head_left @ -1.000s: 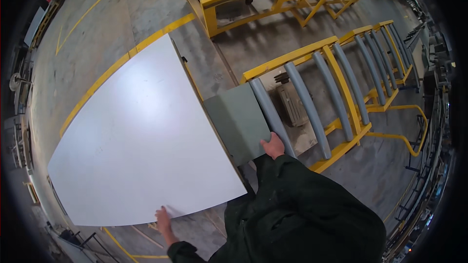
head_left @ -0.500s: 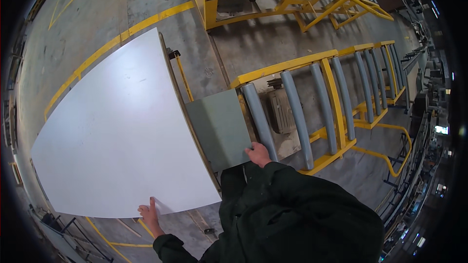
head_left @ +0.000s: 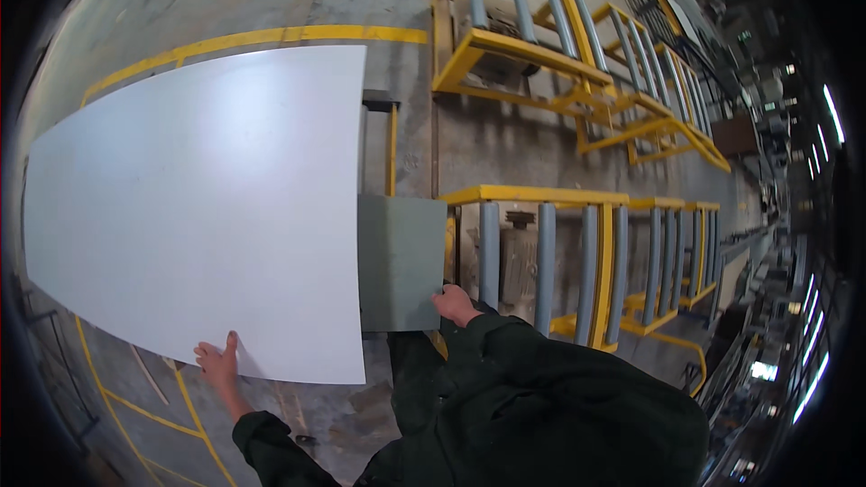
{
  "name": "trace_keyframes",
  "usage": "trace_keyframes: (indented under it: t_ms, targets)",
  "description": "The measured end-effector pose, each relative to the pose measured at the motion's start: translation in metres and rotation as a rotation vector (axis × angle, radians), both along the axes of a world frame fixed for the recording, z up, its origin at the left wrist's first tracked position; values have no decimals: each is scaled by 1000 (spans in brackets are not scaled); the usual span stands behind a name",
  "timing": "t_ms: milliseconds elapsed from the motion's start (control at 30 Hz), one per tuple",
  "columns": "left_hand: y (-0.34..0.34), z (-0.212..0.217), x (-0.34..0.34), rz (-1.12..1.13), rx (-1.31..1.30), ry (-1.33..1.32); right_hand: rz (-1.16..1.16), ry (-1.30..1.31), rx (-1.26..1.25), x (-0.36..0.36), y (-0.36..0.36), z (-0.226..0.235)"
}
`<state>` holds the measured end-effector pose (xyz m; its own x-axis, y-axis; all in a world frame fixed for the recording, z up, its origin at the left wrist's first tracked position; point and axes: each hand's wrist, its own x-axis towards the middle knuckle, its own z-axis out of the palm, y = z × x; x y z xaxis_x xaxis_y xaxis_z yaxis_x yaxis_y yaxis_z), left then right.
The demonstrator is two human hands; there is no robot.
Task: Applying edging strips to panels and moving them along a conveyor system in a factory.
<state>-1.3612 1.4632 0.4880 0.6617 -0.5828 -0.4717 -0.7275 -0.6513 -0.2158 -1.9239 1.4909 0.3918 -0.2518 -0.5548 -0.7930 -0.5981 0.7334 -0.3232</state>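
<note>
A large white sheet [head_left: 198, 198] lies flat on the left, its right edge lapping over a smaller grey-green board [head_left: 401, 257]. My left hand [head_left: 219, 362] rests on the near edge of the white sheet, thumb stretched and fingers apart on its surface. At the near right corner of the grey-green board, my right hand [head_left: 456, 303] is closed around the edge, with the fingertips partly hidden. What supports the sheet and board is mostly covered by them.
A yellow-framed roller conveyor [head_left: 541, 196] with grey rollers starts just right of the board. Another roller conveyor [head_left: 523, 50] stands farther off. A motor-like ribbed unit [head_left: 519, 261] sits below the nearer rollers. Yellow lines [head_left: 289, 33] mark the concrete floor.
The view has turned, so everything appears rotated. The white sheet's right edge now hides the brown strip that showed beside the board. My left hand's fingers lie farther onto the sheet.
</note>
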Motion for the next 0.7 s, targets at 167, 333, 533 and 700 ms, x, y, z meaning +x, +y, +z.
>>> trace_keyframes:
  t_ms: [167,333,533,700]
  targets:
    - [16,-1,24,73,-132,-68,6,-88,-122,5,-77,21]
    - [-1,14,4,215,-111,28,147,-45,-200,-36,-187,30]
    - [-36,19,-94,305,4,105,316,20,-216,-87,-342,7]
    - [-42,12,-162,407,17,62,337,-95,-91,-118,-432,35]
